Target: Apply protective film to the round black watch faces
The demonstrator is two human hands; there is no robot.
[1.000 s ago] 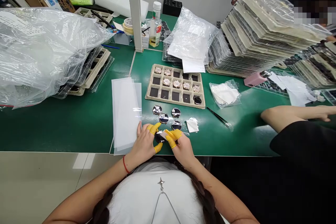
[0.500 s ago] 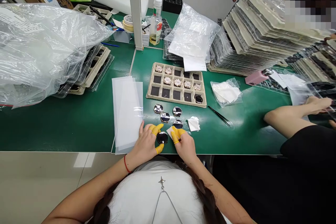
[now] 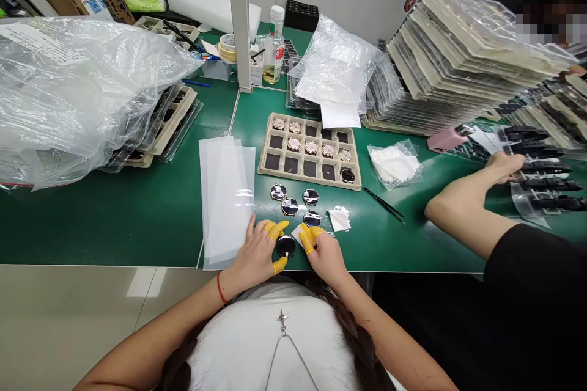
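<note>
Pad (image 3: 296, 233) slid off, right grip (image 3: 305, 237) pinching it; left grip (image 3: 285, 242) holds round, glossy black watch (image 3: 287, 247).

Near its front edge, the green table (image 3: 137, 220) is carrying translucent sheets (image 3: 227, 208) and watch heads (image 3: 290, 206) — farther back, a tray (image 3: 312, 181) is resting.

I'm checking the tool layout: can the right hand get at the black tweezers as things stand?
Likely yes: the tweezers lie uncovered to the right of the right hand, with only a small white cloth near the path, though that hand holds a pale pad.
</note>
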